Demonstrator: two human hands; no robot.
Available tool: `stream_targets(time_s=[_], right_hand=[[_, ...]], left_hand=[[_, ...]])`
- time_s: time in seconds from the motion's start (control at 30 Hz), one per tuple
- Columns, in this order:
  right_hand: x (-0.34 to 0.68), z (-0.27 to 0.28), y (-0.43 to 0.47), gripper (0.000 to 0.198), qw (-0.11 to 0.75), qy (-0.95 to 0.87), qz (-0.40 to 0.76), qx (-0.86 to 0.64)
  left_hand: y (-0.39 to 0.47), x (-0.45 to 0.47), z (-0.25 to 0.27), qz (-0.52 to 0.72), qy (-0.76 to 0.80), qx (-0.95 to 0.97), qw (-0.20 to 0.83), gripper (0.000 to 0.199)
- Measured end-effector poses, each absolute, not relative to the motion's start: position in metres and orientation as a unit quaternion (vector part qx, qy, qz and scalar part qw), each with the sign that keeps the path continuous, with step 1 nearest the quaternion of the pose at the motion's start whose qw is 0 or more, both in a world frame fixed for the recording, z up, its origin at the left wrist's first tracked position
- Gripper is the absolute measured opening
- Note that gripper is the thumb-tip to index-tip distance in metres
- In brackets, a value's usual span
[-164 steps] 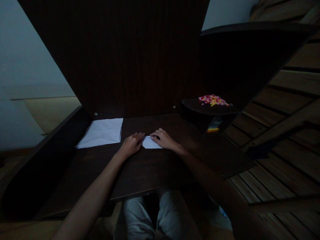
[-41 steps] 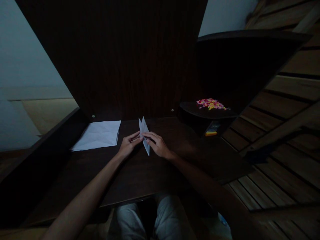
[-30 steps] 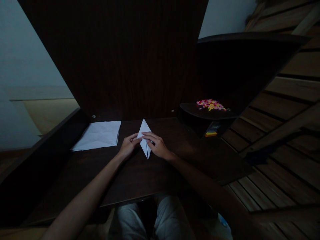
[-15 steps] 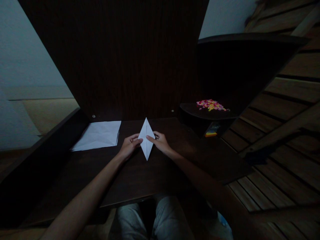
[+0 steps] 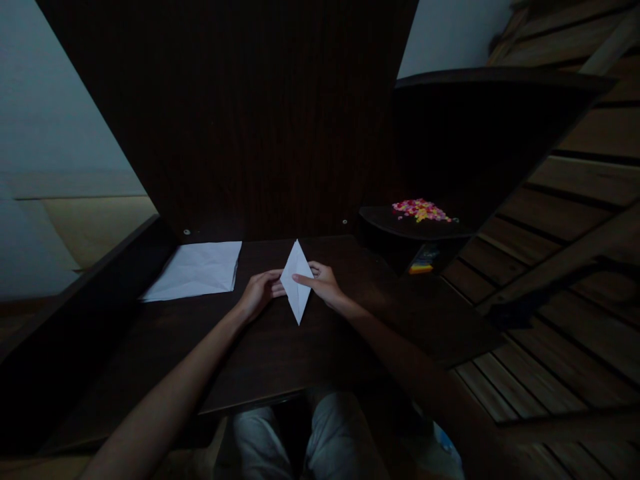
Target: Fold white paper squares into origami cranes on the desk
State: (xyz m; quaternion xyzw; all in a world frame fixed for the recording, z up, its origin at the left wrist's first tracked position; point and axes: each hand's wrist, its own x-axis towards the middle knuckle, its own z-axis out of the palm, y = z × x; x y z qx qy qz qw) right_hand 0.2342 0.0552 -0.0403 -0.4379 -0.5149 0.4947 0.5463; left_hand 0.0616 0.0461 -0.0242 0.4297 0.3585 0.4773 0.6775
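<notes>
Being pinched between the thumb and fingers of the right hand [image 5: 325,283], the folded paper [image 5: 300,301] is being held over the desk [image 5: 260,363]. By its left edge, the left hand [image 5: 259,292] is being held half-curled, its grip being impossible to tell.

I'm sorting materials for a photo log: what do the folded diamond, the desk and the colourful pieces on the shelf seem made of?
Folded diamond: matte white paper, judging by its crisp creases and sharp points.
Desk: probably wood or wood-look board, dark brown, softly sheened, with faint grain-like streaks.
Colourful pieces: pink and yellow, too small to tell material or finish.
</notes>
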Motion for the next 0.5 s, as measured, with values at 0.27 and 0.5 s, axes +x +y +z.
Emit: stream_targets(time_s=[0.27,0.5], right_hand=[[0.2352,-0.0364,0.0521,0.037,0.543,-0.519,0.489,-0.443],[0.2345,-0.0387,0.0527,0.039,0.539,-0.532,0.483,-0.44]], left_hand=[[0.0411,0.0608,-0.0176,0.466,0.352,0.445,0.679,0.033],[0.041,0.0614,-0.0222,0.473,0.371,0.461,0.653,0.046]])
